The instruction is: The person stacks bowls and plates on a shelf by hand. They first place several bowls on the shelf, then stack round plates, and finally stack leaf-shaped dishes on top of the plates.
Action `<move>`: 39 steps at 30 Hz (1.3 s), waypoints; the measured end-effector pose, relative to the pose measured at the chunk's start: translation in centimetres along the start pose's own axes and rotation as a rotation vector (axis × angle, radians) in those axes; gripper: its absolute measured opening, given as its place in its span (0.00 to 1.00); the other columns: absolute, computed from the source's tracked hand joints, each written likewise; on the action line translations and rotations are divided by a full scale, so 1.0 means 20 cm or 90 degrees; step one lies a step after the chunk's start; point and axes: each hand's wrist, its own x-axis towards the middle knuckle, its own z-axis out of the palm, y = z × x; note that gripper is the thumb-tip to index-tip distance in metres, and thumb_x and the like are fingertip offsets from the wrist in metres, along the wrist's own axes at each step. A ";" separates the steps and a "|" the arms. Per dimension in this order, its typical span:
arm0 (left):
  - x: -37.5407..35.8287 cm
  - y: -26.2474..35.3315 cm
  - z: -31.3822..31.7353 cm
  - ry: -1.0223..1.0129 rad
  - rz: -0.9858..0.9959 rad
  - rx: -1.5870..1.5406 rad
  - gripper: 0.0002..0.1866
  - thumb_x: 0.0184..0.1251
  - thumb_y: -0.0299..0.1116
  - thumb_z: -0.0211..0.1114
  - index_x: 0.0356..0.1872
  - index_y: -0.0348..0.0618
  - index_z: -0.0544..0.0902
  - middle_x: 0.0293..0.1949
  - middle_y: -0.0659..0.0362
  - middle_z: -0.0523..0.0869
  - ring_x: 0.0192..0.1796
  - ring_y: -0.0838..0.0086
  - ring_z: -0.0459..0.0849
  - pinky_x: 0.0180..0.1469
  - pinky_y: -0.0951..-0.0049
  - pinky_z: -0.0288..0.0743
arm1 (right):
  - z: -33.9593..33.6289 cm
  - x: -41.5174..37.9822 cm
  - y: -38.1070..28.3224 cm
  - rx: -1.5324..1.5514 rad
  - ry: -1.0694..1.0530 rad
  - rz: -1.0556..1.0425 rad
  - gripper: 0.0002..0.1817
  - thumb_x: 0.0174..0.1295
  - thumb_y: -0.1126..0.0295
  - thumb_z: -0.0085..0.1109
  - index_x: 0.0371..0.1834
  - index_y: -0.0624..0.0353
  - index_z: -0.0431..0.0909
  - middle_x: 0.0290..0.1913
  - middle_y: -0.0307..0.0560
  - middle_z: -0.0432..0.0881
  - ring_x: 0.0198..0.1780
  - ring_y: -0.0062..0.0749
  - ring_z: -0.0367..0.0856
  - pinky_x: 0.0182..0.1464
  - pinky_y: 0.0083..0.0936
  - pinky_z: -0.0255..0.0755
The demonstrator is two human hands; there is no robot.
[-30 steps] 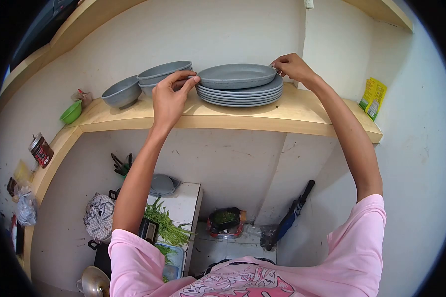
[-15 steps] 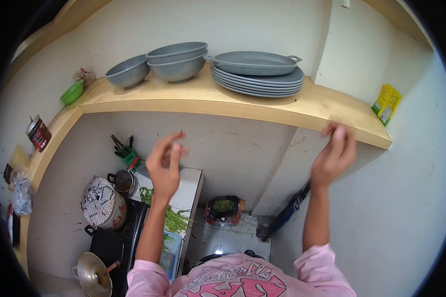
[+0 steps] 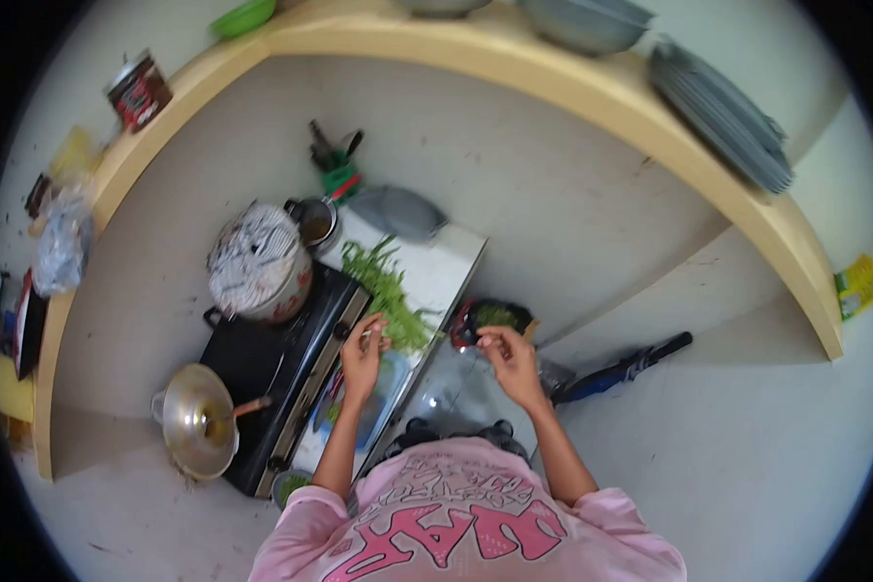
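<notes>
Your left hand [image 3: 364,351] and right hand [image 3: 507,354] hover loosely curled, holding nothing — both just beside the leafy green stalks [image 3: 386,284].

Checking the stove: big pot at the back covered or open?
Covered: a checkered cloth lies over the pot top, hiding its inside.

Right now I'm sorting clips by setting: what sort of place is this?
Most likely a small home kitchen: a black gas stove carrying a cloth-covered pot, leafy greens on the counter, and grey plates stacked on a wooden shelf.
</notes>
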 end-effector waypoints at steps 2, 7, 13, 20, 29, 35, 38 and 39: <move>-0.05 -0.08 -0.12 0.007 -0.021 0.000 0.19 0.86 0.38 0.57 0.66 0.37 0.81 0.53 0.55 0.89 0.44 0.76 0.88 0.47 0.74 0.83 | 0.12 0.01 0.02 -0.012 -0.041 0.007 0.10 0.77 0.71 0.59 0.54 0.63 0.84 0.42 0.44 0.89 0.42 0.23 0.86 0.47 0.23 0.79; -0.18 -0.24 -0.32 0.013 -0.084 -0.011 0.18 0.85 0.36 0.59 0.65 0.37 0.81 0.51 0.54 0.91 0.44 0.76 0.89 0.48 0.75 0.82 | 0.38 -0.03 0.08 -0.057 -0.129 0.036 0.11 0.77 0.70 0.59 0.54 0.65 0.84 0.43 0.45 0.89 0.44 0.26 0.88 0.49 0.26 0.79; -0.26 -0.43 -0.42 0.030 -0.133 -0.032 0.16 0.85 0.35 0.58 0.64 0.39 0.81 0.50 0.55 0.91 0.45 0.76 0.88 0.48 0.75 0.82 | 0.50 -0.05 0.21 -0.062 -0.199 0.057 0.11 0.74 0.74 0.59 0.54 0.64 0.85 0.42 0.47 0.90 0.42 0.28 0.88 0.46 0.26 0.79; -0.09 -0.62 -0.35 0.004 -0.168 -0.059 0.17 0.85 0.36 0.58 0.64 0.36 0.80 0.49 0.53 0.91 0.47 0.74 0.89 0.50 0.74 0.82 | 0.53 0.23 0.53 0.006 -0.212 0.111 0.11 0.77 0.71 0.57 0.54 0.66 0.84 0.39 0.45 0.90 0.39 0.23 0.86 0.44 0.23 0.79; 0.65 -0.50 -0.18 -0.090 -0.113 -0.072 0.19 0.85 0.37 0.58 0.65 0.34 0.78 0.52 0.51 0.89 0.50 0.70 0.90 0.55 0.69 0.85 | 0.52 1.01 0.95 0.037 -0.198 0.174 0.11 0.76 0.71 0.53 0.51 0.62 0.84 0.42 0.41 0.90 0.38 0.22 0.86 0.40 0.23 0.78; 1.20 -0.60 0.09 -0.069 -0.176 -0.214 0.20 0.82 0.35 0.63 0.66 0.33 0.76 0.55 0.49 0.87 0.50 0.69 0.90 0.53 0.73 0.85 | 0.60 1.61 1.25 -0.146 -0.008 0.145 0.18 0.73 0.58 0.62 0.55 0.61 0.83 0.48 0.49 0.89 0.48 0.36 0.88 0.49 0.32 0.80; 1.42 -0.67 0.21 -0.019 -0.219 -0.252 0.23 0.80 0.35 0.65 0.68 0.33 0.74 0.58 0.48 0.84 0.52 0.68 0.89 0.53 0.72 0.86 | 0.66 1.77 1.27 -0.237 0.043 0.145 0.22 0.69 0.57 0.66 0.53 0.66 0.83 0.49 0.57 0.89 0.51 0.45 0.88 0.55 0.38 0.79; 1.49 -0.73 0.24 0.000 -0.232 -0.250 0.25 0.79 0.35 0.66 0.68 0.33 0.73 0.58 0.48 0.84 0.52 0.67 0.89 0.54 0.72 0.86 | 0.69 1.80 1.27 -0.242 0.053 0.168 0.23 0.67 0.57 0.68 0.52 0.69 0.82 0.50 0.61 0.88 0.52 0.49 0.88 0.56 0.40 0.79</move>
